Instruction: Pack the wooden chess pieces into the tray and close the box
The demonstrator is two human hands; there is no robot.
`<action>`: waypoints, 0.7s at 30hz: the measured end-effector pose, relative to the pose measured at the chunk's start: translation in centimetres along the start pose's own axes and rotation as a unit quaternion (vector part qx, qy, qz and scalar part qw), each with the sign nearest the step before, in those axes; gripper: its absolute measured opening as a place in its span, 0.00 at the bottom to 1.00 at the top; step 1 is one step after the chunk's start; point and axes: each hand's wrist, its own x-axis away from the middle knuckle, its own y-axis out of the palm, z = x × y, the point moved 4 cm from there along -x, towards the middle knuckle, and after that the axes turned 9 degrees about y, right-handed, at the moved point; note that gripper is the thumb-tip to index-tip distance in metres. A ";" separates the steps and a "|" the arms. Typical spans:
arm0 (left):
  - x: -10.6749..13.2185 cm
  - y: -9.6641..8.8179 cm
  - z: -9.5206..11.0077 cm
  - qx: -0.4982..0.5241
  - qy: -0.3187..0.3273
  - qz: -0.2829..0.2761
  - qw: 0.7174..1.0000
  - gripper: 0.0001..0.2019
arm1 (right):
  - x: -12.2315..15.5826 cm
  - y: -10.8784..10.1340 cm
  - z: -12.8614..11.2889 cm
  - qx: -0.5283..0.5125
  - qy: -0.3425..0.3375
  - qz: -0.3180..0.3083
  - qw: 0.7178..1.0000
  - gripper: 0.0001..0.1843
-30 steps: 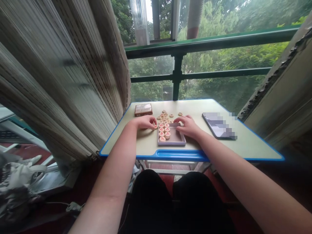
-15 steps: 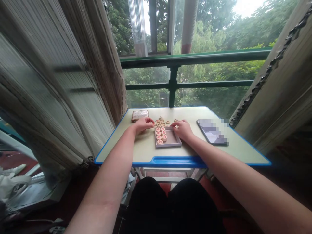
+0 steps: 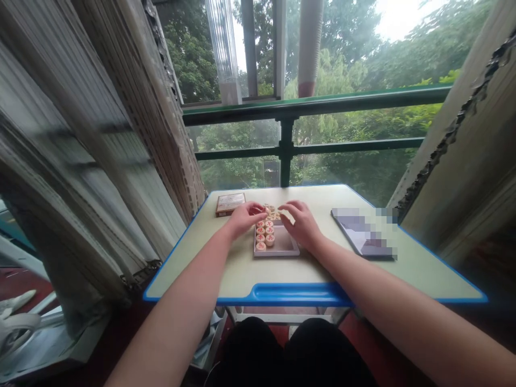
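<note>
My left hand [image 3: 246, 217] is at the back left of a shallow open box, its fingertips pinched around a small round Chinese chess piece [image 3: 266, 212]. Across from it, my right hand [image 3: 301, 223] hovers by the box's right side, thumb and fingers apart, with nothing visible between them. The shallow box [image 3: 278, 255] has two columns of red-marked chess pieces [image 3: 270, 239] along its left side, and its right part shows bare floor. Loose pale pieces [image 3: 276, 216] lie behind the box, partly hidden by my hands.
A flat, brown-edged box [image 3: 230, 203] lies at the table's back left. On the right rests a dark-edged tablet or phone [image 3: 355, 231], partly blurred out. The table [image 3: 217, 269] has a blue rim and a front groove. Curtains [image 3: 169, 161] hang at both sides, and a green railing [image 3: 342, 105] stands behind.
My left hand has moved right, over the loose pieces. My right hand has lifted from the box's edge and its fingers have spread. The camera view has tilted slightly upward.
</note>
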 end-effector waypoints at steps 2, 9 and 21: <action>-0.1 0.7 0.4 0.044 -0.010 -0.025 0.999 0.20 | -0.2 -0.2 -0.8 -0.052 -0.019 -0.015 0.998 0.14; 0.0 1.3 1.2 0.104 -0.021 -0.038 0.994 0.21 | -0.2 -0.3 -1.9 -0.162 0.009 -0.075 0.984 0.10; 0.1 1.2 1.1 0.125 -0.014 -0.042 0.991 0.20 | -0.4 -0.1 -1.2 -0.207 0.082 -0.107 0.969 0.10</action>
